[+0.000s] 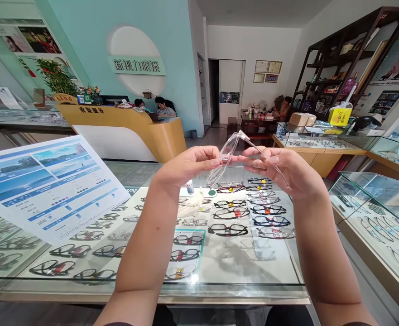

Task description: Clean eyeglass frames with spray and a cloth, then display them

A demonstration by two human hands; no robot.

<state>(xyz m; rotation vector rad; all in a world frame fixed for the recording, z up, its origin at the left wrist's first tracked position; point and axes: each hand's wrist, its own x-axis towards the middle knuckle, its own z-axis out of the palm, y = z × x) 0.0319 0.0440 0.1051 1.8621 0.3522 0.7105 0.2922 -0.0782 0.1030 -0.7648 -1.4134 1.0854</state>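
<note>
Working from afar, I have the clear glasses [230, 146] strung between two hands: the left hand [189, 166] pinches the front [217, 174], thumb against fingers, and the right hand [289, 168] grips the temple [255, 147] lightly. From the left pinch the front's long axis slants up and rightward to the hinge [242, 135], which peaks between both grips, the right fingers nearer it. The temple then slopes down across the right hand, above rows of frames [227, 229] in the case [240, 287].
</note>
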